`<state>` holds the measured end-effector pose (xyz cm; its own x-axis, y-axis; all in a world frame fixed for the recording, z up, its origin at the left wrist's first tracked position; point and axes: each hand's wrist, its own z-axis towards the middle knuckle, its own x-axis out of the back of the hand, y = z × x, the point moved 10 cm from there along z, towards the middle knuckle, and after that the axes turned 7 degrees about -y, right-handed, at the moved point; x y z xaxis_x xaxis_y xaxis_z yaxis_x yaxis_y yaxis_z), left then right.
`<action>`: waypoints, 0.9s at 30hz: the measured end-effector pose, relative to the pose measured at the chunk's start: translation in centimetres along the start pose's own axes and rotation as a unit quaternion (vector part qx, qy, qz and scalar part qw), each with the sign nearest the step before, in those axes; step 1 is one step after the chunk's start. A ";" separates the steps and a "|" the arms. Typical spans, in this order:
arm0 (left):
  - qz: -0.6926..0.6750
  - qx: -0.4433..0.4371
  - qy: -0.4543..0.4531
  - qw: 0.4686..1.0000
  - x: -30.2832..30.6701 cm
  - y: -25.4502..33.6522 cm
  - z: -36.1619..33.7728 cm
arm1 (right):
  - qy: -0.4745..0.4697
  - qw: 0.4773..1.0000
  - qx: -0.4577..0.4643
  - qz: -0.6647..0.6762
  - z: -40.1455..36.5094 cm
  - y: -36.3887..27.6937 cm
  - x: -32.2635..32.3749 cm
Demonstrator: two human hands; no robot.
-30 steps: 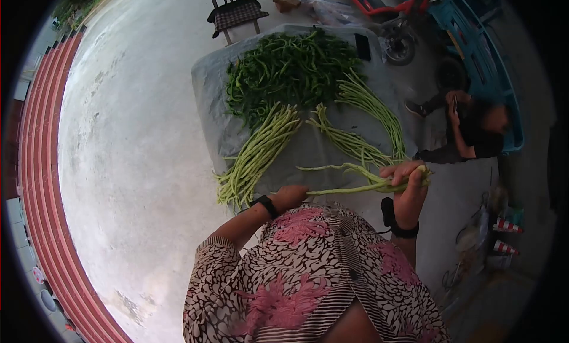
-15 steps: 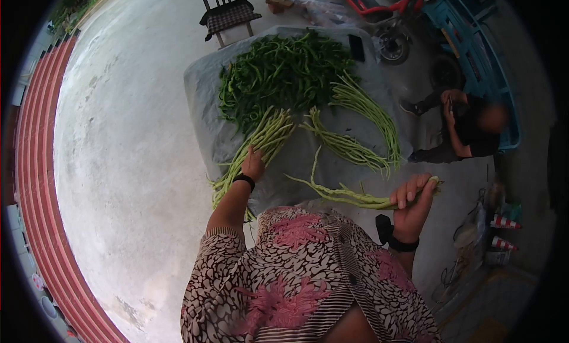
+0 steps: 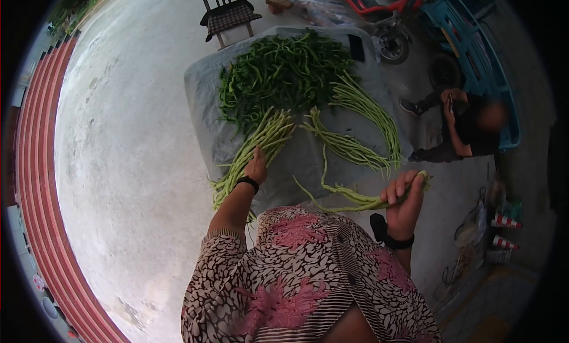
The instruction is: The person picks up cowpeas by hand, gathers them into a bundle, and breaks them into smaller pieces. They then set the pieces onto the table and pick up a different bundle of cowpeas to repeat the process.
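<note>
My right hand (image 3: 403, 198) is closed around a few yardlong beans (image 3: 354, 196), whose thin ends trail left over the near edge of the table. My left hand (image 3: 256, 167) lies on a large heap of yardlong beans (image 3: 272, 132) at the table's left side. Its fingers look stretched out along the beans, though they are partly hidden. Two more bundles rest on the right: a shorter bundle of yardlong beans (image 3: 344, 144) near the middle and a longer bundle (image 3: 376, 115) beyond it.
A big pile of green peppers (image 3: 284, 73) covers the far part of the sheet-covered table (image 3: 201, 100). A dark phone (image 3: 356, 48) lies at its far right corner. Beyond stand a chair (image 3: 228, 20) and a red scooter (image 3: 370, 5). A person (image 3: 474, 129) sits at the right.
My right hand has moved slightly left with its beans, and their trailing ends have shifted. My left hand has slid a little right on the heap and turned.
</note>
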<state>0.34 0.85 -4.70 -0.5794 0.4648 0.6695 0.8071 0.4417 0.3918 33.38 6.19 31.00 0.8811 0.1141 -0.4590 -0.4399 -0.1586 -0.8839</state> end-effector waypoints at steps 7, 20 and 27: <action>-0.064 0.005 -0.006 0.998 -2.6 -2.5 3.3 | -0.018 1.000 -0.021 -0.006 0.2 0.8 -1.1; -0.243 -0.109 0.277 0.923 8.0 5.9 -6.7 | -0.012 0.993 -0.113 0.027 0.5 4.4 0.8; -0.550 -0.156 0.147 0.807 8.9 13.8 -13.3 | -0.017 0.972 -0.223 0.076 1.0 8.8 1.6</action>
<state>7.87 0.91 15.04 -0.9499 -0.2996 -0.0886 -0.1611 0.2266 0.9606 30.78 5.99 22.39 0.8018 0.0878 -0.5912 -0.4391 -0.5846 -0.6823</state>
